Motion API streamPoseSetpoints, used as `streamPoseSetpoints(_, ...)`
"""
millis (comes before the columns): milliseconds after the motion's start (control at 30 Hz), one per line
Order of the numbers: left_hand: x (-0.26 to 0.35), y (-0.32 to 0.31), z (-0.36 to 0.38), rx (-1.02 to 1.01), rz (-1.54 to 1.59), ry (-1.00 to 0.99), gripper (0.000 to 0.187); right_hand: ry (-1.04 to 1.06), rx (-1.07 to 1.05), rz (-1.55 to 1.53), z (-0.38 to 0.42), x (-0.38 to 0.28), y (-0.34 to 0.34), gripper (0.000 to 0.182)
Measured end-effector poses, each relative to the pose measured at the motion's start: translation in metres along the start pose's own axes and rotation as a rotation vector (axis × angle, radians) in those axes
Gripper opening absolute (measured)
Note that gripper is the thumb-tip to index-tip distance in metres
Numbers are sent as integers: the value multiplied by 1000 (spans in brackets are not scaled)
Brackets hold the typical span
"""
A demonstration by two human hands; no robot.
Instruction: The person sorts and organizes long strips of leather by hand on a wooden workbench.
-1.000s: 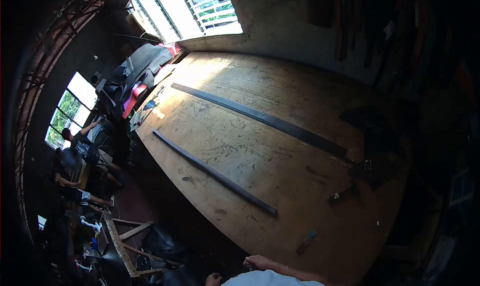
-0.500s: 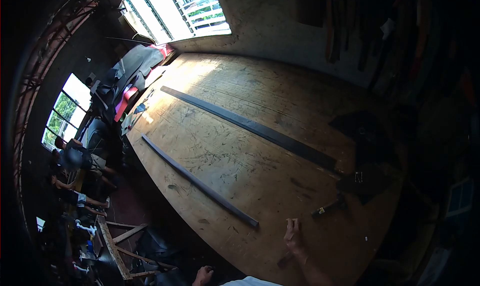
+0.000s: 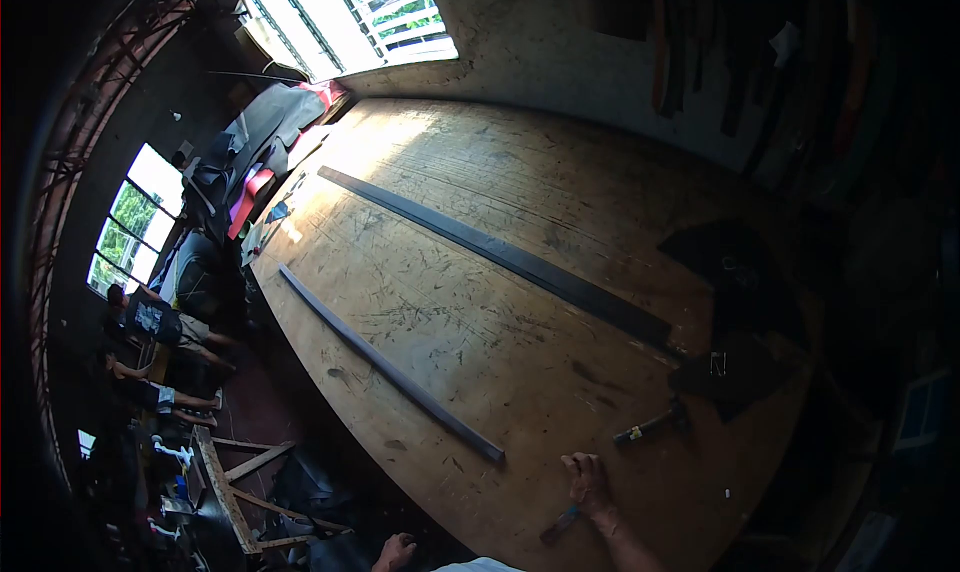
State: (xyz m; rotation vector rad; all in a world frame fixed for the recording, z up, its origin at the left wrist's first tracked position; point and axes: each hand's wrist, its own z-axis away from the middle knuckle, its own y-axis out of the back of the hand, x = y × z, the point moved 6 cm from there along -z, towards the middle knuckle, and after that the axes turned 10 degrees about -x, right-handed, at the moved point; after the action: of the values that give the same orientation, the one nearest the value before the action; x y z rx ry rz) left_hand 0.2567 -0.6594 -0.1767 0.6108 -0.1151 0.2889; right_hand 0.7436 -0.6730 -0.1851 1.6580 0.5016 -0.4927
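Observation:
My right hand (image 3: 590,482) is over the near part of the wooden table, its fingers curled. A short dark tool with a bluish part (image 3: 560,524) sticks out below its palm side; the grip is partly hidden. My left hand (image 3: 396,550) is low, beyond the table's near edge, fingers bent; what they hold, if anything, is too dark to see. A narrow dark strip (image 3: 390,367) lies along the table's left side. A wider dark strip (image 3: 500,257) lies across the middle. Right of my right hand is a dark-handled tool with a yellow mark (image 3: 645,431).
The large wooden table (image 3: 450,322) has dark pieces (image 3: 735,367) at its right end and a small white object (image 3: 728,493). Sheets of material (image 3: 270,122) are heaped at the far end. Two people (image 3: 155,317) are at the left, beyond a wooden frame (image 3: 228,492).
The camera view has shifted slightly. My right hand shows slightly lower, and the tool below it shows more clearly. My left hand appears a little farther left. The strips lie as before.

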Motion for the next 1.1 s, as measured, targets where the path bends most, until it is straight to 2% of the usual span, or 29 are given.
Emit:
streamPoseSetpoints(267,19,9,7,20,25,-26,38,-27,33,96,-3,-9,10,43)
streamPoseSetpoints(500,4,-1,9,25,31,39,36,-70,-24,101,-6,-12,18,48)
streamPoseSetpoints(867,-21,-15,5,10,74,71,37,-106,7,48,-4,-9,14,52)
streamPoseSetpoints(1100,-23,-21,12,19,122,69,38,-103,-2,156,-6,-11,14,53)
